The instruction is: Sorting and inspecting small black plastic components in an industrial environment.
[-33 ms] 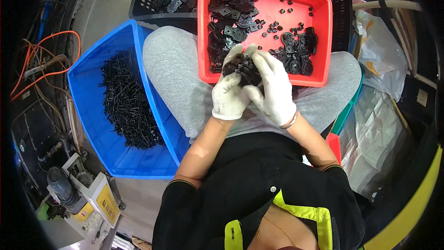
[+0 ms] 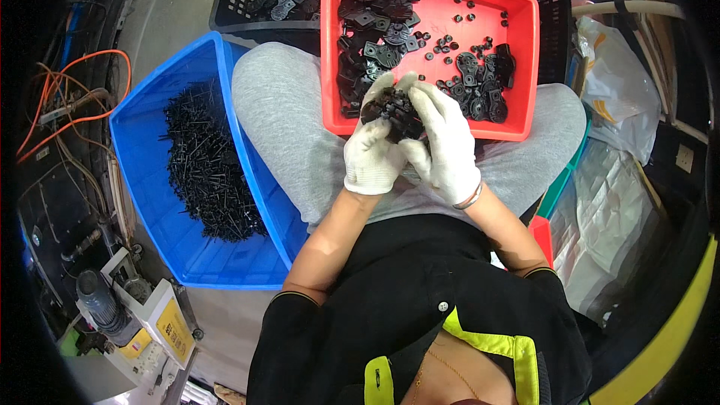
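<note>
Both my hands wear white knit gloves and meet over the near edge of the red bin (image 2: 431, 132). Between them is a cluster of black plastic parts (image 2: 396, 109), partly covered by my fingers. My left hand (image 2: 372, 156) is closed round its left and near side. My right hand (image 2: 448, 142) grips its right side with thumb and fingers. How many pieces are in the cluster I cannot tell. Inside the bin, flat black plastic parts (image 2: 382, 54) are heaped on the left, similar black parts (image 2: 480, 82) lie at the right, and small round black pieces (image 2: 448, 43) are scattered between.
The red bin rests across my grey-trousered legs. To my left stands a blue bin (image 2: 161, 255) with a pile of thin black pins or screws (image 2: 210, 165). Black crates (image 2: 238, 0) with more parts are behind. An orange cable (image 2: 124, 67) hangs far left; plastic sheeting (image 2: 619, 90) lies right.
</note>
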A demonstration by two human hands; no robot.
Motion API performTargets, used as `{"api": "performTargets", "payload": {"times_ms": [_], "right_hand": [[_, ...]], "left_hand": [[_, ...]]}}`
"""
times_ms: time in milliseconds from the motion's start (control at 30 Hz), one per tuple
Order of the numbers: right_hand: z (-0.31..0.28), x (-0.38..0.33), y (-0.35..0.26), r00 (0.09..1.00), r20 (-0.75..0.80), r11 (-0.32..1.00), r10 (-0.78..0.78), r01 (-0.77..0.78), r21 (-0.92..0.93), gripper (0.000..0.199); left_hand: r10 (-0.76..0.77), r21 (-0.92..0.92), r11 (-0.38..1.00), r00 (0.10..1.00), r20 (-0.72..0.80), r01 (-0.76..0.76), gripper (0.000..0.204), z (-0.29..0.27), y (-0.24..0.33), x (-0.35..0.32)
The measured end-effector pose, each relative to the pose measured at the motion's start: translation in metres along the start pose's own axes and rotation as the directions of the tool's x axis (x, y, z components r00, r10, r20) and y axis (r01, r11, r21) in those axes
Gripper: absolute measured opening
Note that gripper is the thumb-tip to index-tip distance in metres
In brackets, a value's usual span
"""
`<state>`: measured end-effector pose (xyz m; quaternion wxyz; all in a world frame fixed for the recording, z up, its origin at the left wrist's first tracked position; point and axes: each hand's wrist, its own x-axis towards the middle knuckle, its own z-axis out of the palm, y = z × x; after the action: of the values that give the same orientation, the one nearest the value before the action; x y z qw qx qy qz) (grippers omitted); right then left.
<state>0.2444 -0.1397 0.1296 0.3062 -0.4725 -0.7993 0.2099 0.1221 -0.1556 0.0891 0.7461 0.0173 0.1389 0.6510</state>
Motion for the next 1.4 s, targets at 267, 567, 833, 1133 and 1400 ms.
{"api": "performTargets", "payload": {"times_ms": [267,567,833,1133,1400], "right_hand": [[-0.002,0.001,0.007,0.997,-0.076,0.998,0.030,-0.026,0.051,0.032],[-0.005,0.003,0.004,0.995,-0.091,0.995,0.048,-0.039,0.090,0.023],[-0.007,0.003,0.000,0.995,-0.066,0.996,0.074,-0.070,0.057,0.021],[-0.008,0.004,-0.001,0.987,-0.161,0.997,0.008,0.005,0.079,0.021],[-0.010,-0.012,-0.007,0.918,-0.307,0.737,0.253,0.023,0.676,0.017]], "left_hand": [[-0.051,-0.094,0.994,0.999,-0.008,0.050,0.060,-0.002,0.000,-0.001],[-0.070,-0.104,0.992,0.997,-0.013,0.068,0.061,-0.006,0.000,0.000],[-0.086,-0.118,0.989,0.996,0.032,0.089,0.060,-0.004,-0.001,0.000],[-0.077,-0.123,0.989,0.997,0.015,0.078,0.059,-0.006,-0.002,0.001],[-0.097,-0.106,0.989,0.993,0.071,0.104,0.064,-0.010,-0.002,0.001]]}}
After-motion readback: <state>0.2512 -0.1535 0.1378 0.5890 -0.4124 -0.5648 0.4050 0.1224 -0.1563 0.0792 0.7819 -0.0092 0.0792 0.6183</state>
